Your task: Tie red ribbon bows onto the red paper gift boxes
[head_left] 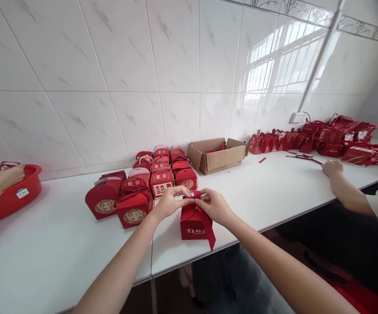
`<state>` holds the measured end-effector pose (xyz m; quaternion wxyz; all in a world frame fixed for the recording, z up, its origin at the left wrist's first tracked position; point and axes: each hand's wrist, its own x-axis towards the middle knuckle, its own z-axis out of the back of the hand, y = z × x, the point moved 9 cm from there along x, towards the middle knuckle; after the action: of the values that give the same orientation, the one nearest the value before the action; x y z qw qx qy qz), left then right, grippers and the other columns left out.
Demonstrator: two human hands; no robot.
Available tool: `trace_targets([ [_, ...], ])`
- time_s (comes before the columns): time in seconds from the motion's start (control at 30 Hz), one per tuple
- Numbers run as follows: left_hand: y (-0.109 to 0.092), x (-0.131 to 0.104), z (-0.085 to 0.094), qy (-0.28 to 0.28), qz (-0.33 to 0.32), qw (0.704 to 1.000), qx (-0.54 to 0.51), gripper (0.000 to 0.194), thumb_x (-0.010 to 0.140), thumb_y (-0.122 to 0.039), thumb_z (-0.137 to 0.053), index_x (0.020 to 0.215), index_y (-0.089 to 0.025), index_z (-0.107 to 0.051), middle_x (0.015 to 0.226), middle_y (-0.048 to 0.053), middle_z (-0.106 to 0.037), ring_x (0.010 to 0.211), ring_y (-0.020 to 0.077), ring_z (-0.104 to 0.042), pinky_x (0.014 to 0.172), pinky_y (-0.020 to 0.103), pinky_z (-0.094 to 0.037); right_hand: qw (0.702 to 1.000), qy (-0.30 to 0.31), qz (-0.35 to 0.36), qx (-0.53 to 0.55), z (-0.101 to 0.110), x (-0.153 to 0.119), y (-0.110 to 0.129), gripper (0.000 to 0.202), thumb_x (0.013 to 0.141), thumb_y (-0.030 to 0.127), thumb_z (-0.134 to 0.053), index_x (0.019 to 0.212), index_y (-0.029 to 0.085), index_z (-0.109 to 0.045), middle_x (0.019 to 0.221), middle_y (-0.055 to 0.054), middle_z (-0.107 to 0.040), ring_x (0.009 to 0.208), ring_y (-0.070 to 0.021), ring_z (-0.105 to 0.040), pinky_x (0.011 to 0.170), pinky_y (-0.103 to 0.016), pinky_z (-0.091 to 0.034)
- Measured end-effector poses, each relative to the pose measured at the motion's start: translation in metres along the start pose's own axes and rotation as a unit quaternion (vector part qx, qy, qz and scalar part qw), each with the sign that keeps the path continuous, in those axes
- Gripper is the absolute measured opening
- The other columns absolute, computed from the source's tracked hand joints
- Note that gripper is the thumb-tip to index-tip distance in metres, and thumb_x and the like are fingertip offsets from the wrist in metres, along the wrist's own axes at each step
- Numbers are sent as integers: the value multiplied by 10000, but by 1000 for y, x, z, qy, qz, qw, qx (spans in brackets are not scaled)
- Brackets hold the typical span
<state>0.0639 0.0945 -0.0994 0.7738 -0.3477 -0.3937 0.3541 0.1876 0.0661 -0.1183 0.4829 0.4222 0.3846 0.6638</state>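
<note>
A small red gift box [192, 227] with gold lettering stands upright near the table's front edge. Red ribbon [208, 229] runs over its top, and one tail hangs down the front right side. My left hand [175, 201] pinches the ribbon at the top of the box from the left. From the right, my right hand [215, 206] pinches it too, its fingertips close to those of the left. The fingers partly hide the knot or loop there. Just left of my left hand stands a red box with a round gold emblem [134, 216].
Several finished-looking red boxes [162, 179] stand at the left. An open cardboard carton [221, 162] sits by the wall. More red boxes [334, 139] and scissors [306, 157] lie far right near another person's hand [332, 168]. At left, another hand [10, 176] is over a red basin [28, 192].
</note>
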Motion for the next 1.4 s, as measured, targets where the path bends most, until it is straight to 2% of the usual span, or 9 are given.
trace_targets([
  [0.07,1,-2,-2,3,-3,1000,-25,260,715,-385,-697,680,-158,-577,851,58,-649,854,176,-609,833,338,-468,998,-27,0,56,3,-2,-4,224,768,292,-587,918,228,-434,618,33,-649,591,-155,-622,538,-232,-429],
  [0.17,0,-6,-9,27,-9,999,-26,231,757,-363,-661,701,-160,-566,868,64,-654,921,190,-613,857,354,-471,996,-41,25,70,4,-4,-4,257,767,320,-594,919,242,-403,586,53,-641,565,-149,-614,522,-222,-417],
  [0.27,-3,-9,-12,33,-15,999,0,210,744,-344,-674,731,-163,-569,884,63,-655,939,194,-609,869,356,-473,998,-40,43,35,4,-5,-1,191,787,358,-574,890,224,-485,591,33,-636,546,-138,-585,505,-218,-400],
  [0.57,-1,-14,-6,-27,-33,998,40,45,739,-214,-633,750,-173,-619,871,47,-689,864,181,-635,830,327,-503,996,-49,34,-70,6,-12,8,192,742,340,-654,854,190,-695,778,-31,-662,654,-153,-591,605,-268,-456],
  [0.7,-2,-15,-4,-47,-37,997,48,12,714,-173,-643,725,-178,-642,863,44,-706,863,187,-649,827,325,-508,986,-90,76,-119,12,-14,11,156,740,285,-681,866,215,-741,922,-57,-602,745,-161,-602,697,-296,-488],
  [0.83,-8,-16,-5,-54,-47,995,65,11,726,-181,-644,719,-184,-651,832,43,-707,839,186,-652,823,333,-507,976,-107,112,-156,16,-14,13,113,760,223,-665,829,233,-755,924,-60,-598,813,-175,-605,791,-326,-494],
  [1.0,-15,-19,-2,-84,-83,988,100,46,738,-207,-655,697,-192,-639,802,36,-701,820,181,-650,826,338,-500,974,-104,130,-152,17,-14,13,169,793,156,-605,849,226,-748,888,-56,-663,821,-182,-615,778,-323,-507],
  [1.2,-10,-19,-7,-80,-76,991,74,33,729,-167,-645,708,-183,-625,786,23,-691,773,156,-653,754,285,-519,952,-125,215,-177,15,-19,22,191,805,132,-574,845,227,-735,893,-68,-692,864,-217,-596,797,-360,-496],
  [1.4,-7,-20,-8,-62,-72,994,50,24,734,-162,-638,734,-182,-626,810,24,-695,798,157,-657,776,280,-518,966,-95,158,-182,13,-15,18,180,772,95,-537,818,225,-652,810,-35,-695,817,-212,-599,744,-357,-467],
])
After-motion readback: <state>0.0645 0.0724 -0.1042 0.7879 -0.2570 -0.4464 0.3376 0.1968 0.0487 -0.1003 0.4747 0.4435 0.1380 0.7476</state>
